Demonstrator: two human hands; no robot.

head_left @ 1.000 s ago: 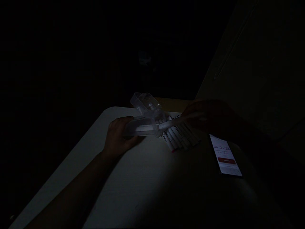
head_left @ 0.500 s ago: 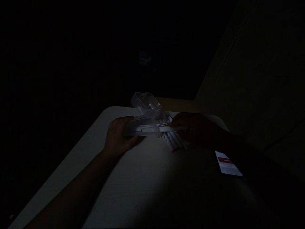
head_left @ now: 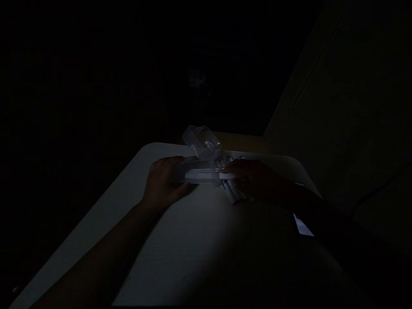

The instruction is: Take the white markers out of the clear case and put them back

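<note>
My left hand (head_left: 162, 180) grips the closed end of a clear plastic case (head_left: 193, 179), which lies on its side with its hinged lid (head_left: 202, 139) swung open at the far side. Several white markers are inside the case. At its mouth, my right hand (head_left: 247, 174) pinches a white marker (head_left: 227, 176) that reaches partly into the case. Beneath and beside the right fingers lie several loose markers (head_left: 231, 193), one with a red end. Dim light hides much of the right hand's fingers.
The scene is very dark. A white table (head_left: 167, 249) carries everything. A lit phone (head_left: 303, 227) lies at the right, partly covered by my right forearm. A wall (head_left: 354, 107) rises on the right, and a brown wooden edge (head_left: 241, 140) runs behind the table.
My right hand has moved left, pushing the white marker deeper into the case. The case and its lid have shifted slightly right. My right forearm now covers more of the phone.
</note>
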